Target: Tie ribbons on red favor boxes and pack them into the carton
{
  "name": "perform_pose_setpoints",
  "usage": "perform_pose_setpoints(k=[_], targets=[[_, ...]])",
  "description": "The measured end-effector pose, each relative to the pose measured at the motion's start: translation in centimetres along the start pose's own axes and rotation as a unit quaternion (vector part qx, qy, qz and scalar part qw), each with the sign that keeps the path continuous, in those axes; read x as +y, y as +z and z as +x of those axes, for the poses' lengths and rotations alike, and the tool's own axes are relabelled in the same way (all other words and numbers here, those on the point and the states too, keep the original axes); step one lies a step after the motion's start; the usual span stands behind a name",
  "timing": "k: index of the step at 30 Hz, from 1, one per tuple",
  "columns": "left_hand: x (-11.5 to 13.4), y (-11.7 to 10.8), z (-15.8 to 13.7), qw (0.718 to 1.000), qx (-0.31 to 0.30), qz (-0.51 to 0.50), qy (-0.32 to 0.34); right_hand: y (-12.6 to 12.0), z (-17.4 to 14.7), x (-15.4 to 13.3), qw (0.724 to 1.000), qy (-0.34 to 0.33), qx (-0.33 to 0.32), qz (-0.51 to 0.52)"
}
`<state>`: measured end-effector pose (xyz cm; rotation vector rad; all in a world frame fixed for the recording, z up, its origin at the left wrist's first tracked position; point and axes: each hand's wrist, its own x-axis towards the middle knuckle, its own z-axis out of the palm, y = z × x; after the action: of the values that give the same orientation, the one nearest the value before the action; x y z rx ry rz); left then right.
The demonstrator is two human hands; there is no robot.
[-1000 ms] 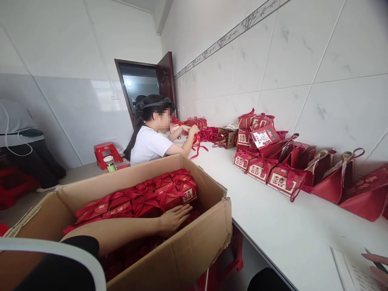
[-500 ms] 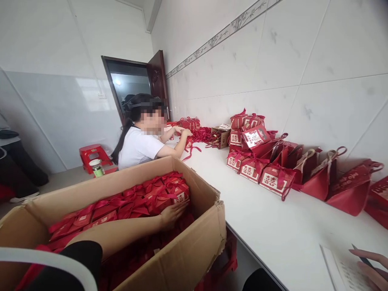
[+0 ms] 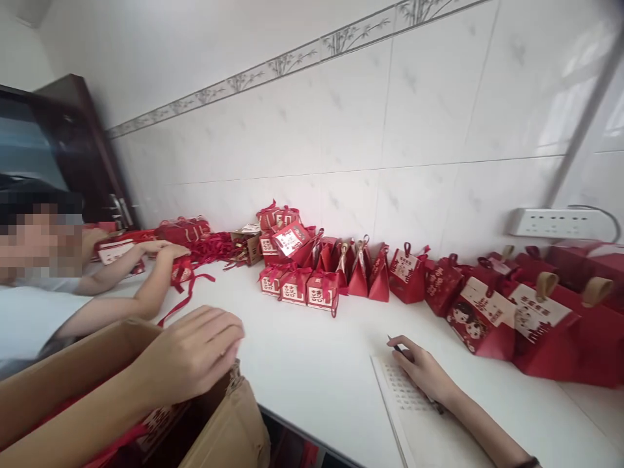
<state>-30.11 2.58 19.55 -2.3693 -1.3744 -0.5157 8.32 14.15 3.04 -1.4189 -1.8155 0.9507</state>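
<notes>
My left hand (image 3: pixel 195 354) hovers over the corner of a cardboard box (image 3: pixel 229 426), its fingers loosely bent and slightly blurred, with nothing visible in them. Below my forearm, red gift boxes with ribbons (image 3: pixel 158 422) lie inside the carton, partly hidden by the arm. On the white table my right hand (image 3: pixel 422 370) rests on an open notebook (image 3: pixel 404 426) with rows of handwriting. It is closed around a dark pen (image 3: pixel 398 349), whose one end sticks out past the fingers at upper left.
Three red boxes with white labels (image 3: pixel 295 292) stand in front of a stack by the tiled wall. A row of red gift bags (image 3: pixel 407 276) runs to the right. A power strip (image 3: pixel 560 223) is on the wall. At left, a co-worker's hands (image 3: pixel 163 250) handle red packaging and ribbon.
The view has swung right. My left hand has lifted from the red boxes inside the carton to above its corner. My right hand and the notebook now show more fully.
</notes>
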Motion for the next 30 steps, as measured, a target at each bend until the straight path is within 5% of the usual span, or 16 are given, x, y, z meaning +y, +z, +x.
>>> perform_pose_setpoints(k=[2, 4, 8, 10, 14, 18, 22, 27, 30], targets=[[2.8, 0.1, 4.9, 0.993, -0.063, -0.008, 0.095, 0.0, -0.1, -0.1, 1.000, -0.008, 0.004, -0.001], [5.7, 2.5, 9.4, 0.976, -0.080, -0.017, 0.203, 0.0, 0.0, -0.2, 1.000, -0.016, 0.009, 0.004], [9.9, 12.3, 16.6, 0.933, -0.014, -0.016, 0.358, 0.0, 0.2, -0.3, 0.999, -0.010, 0.017, 0.049], [11.2, 17.7, 18.5, 0.940, -0.028, -0.039, 0.337, 0.0, 0.3, -0.3, 0.996, 0.003, 0.022, 0.082], [12.8, 24.9, 18.5, 0.980, 0.024, -0.163, 0.111, -0.6, 0.6, -0.4, 0.992, -0.010, 0.092, 0.085], [13.2, 26.7, 16.7, 0.969, 0.069, -0.237, 0.003, -2.5, 0.6, 0.0, 0.974, -0.057, 0.204, -0.085], [13.1, 26.4, 15.9, 0.920, 0.049, -0.390, -0.003, -5.5, 0.5, 0.4, 0.935, -0.026, 0.255, -0.243], [13.9, 26.3, 15.9, 0.905, 0.021, -0.424, 0.022, -8.1, 0.3, 1.1, 0.892, 0.167, 0.176, -0.381], [14.4, 26.3, 15.9, 0.907, 0.017, -0.418, 0.055, -8.4, 0.3, 1.9, 0.882, 0.216, 0.112, -0.404]])
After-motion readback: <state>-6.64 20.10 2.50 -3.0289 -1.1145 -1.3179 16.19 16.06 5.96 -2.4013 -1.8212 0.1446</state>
